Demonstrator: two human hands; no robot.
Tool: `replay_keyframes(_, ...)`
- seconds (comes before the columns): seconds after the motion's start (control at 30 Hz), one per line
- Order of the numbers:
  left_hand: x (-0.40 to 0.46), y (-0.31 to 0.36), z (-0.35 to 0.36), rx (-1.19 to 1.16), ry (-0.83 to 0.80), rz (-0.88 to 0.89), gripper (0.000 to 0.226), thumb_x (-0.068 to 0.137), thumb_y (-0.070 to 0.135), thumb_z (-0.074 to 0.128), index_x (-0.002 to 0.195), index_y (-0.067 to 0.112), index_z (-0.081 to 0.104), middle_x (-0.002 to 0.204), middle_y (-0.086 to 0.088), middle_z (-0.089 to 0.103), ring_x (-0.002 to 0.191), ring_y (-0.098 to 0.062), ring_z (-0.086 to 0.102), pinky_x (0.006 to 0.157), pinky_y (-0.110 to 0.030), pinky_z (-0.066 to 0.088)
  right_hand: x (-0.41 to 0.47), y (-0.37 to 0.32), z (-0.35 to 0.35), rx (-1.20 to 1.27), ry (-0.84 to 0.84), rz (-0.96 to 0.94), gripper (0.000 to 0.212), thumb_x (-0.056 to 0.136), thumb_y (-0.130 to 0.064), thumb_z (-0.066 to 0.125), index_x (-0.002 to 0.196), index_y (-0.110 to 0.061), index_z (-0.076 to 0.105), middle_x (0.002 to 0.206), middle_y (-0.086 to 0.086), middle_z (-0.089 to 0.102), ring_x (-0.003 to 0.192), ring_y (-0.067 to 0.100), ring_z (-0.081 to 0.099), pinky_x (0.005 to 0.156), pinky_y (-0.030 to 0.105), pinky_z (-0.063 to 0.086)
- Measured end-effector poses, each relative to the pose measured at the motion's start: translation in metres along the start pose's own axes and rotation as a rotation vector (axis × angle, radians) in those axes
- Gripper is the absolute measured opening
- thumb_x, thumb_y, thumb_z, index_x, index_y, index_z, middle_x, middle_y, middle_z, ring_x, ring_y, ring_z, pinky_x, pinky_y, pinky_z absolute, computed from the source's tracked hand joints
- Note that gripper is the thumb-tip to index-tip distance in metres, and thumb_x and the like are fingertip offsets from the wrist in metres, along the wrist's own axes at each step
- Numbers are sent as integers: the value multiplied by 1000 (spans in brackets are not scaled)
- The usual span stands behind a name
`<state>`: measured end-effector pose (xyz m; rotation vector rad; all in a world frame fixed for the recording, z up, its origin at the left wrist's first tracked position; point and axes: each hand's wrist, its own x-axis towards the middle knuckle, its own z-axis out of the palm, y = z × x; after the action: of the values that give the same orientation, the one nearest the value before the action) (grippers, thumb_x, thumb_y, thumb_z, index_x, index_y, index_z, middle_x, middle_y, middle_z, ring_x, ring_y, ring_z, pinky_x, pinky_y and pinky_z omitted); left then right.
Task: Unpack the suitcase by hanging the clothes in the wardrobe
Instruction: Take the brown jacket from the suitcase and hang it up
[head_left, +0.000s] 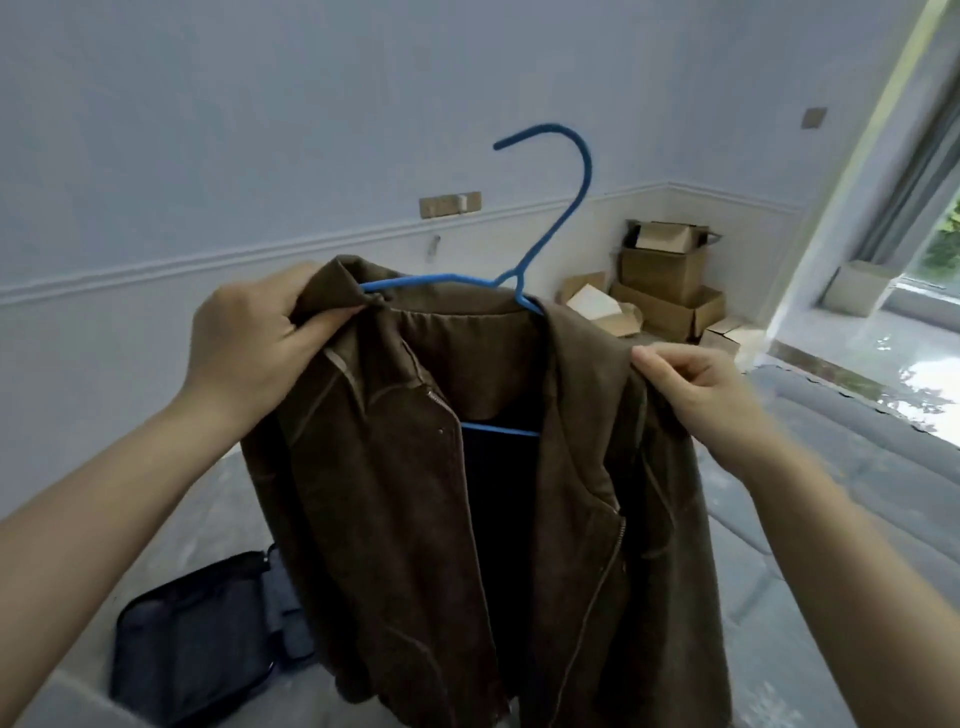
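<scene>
The left hand (244, 338) grips the brown suede jacket's (415, 493) collar at ten o'clock; the right hand (696, 395) pinches its shoulder. That shoulder seems barely seated on the blue wire hanger (545, 218), so letting go could slide it off.

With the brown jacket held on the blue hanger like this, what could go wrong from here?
1. The left hand grips the collar of the brown jacket and the right hand pinches its shoulder, but neither holds the blue hanger directly, so the hanger may tip or slip out.
2. The left collar is bunched over the hanger's arm; the jacket may sit unevenly and slide off.
3. The jacket hangs unzipped, so the front may sag off the hanger.
</scene>
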<state>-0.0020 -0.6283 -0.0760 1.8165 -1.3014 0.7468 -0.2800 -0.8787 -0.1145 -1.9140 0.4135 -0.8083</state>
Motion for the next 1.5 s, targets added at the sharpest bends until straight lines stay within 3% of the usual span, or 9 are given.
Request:
replay_keyframes(0.13, -27, -11, -50, 122, 69, -106, 38, 88, 55, 54, 101, 24, 72, 74, -1, 68, 72, -28, 64, 61, -39, 45, 1, 12, 43, 159, -47, -172, 48, 88, -29, 69, 129, -9, 55, 122, 4, 66, 112, 18, 63, 95, 30, 52)
replay_keyframes(0.27, -49, -24, -110, 243, 129, -190, 39, 88, 56, 53, 95, 21, 70, 74, -3, 68, 73, -29, 64, 63, -43, 47, -13, 35, 104, 50, 83, -371, 80, 65, -13, 91, 132, -9, 47, 140, 11, 49, 120, 29, 57, 97, 36, 49)
replay_keyframes(0.43, -82, -38, -180, 400, 152, -237, 39, 87, 56, 53, 97, 22, 70, 77, -6, 69, 75, -31, 65, 64, -44, 49, -7, 32, 162, -119, 302, -582, 23, 83, -1, 73, 106, -4, 72, 101, 7, 71, 90, 17, 68, 81, 25, 52)
replay_keyframes(0.57, -109, -51, -235, 513, 199, -287, 44, 85, 59, 51, 99, 22, 70, 82, -9, 72, 81, -34, 67, 68, -46, 51, 2, 2, 205, -7, 79, -448, 22, 92, -5, 60, 101, -19, 74, 95, -36, 67, 90, -10, 64, 81, 14, 49)
replay_keyframes(0.67, -133, -64, -282, 582, 248, -348, 44, 85, 59, 51, 99, 22, 70, 83, -11, 72, 82, -35, 67, 68, -47, 51, -1, -44, 250, 128, -221, -346, 34, 99, -7, 53, 104, -37, 67, 101, -26, 71, 96, -6, 64, 85, 19, 48)
replay_keyframes(0.8, -162, -75, -324, 618, 286, -427, 44, 84, 58, 52, 97, 18, 68, 80, -10, 70, 82, -35, 65, 67, -44, 49, -5, -101, 304, 125, -472, -433, 41, 95, -33, 57, 136, -32, 54, 114, -25, 61, 109, -5, 55, 96, 14, 41)
replay_keyframes(1.03, -207, -79, -381, 726, 253, -406, 44, 83, 56, 53, 95, 17, 70, 74, -8, 69, 73, -32, 66, 64, -41, 51, -12, -159, 400, -143, -537, -712, 26, 98, -34, 50, 86, -12, 58, 71, 2, 57, 68, 12, 51, 63, 22, 38)
replay_keyframes(1.2, -234, -88, -430, 807, 159, -411, 29, 86, 53, 59, 81, 25, 56, 69, 4, 56, 69, -22, 61, 57, -31, 33, -20, -191, 433, -5, -732, -657, 31, 102, -29, 45, 77, -14, 55, 68, -1, 51, 65, 9, 47, 62, 24, 37)
replay_keyframes(1.5, -262, -94, -483, 775, 101, -489, 28, 94, 36, 47, 117, 27, 59, 107, 15, 60, 104, -14, 62, 81, -39, 51, -7, -218, 515, 149, -708, -654, 35, 99, -32, 53, 68, -16, 49, 62, -5, 42, 62, 7, 41, 58, 25, 31)
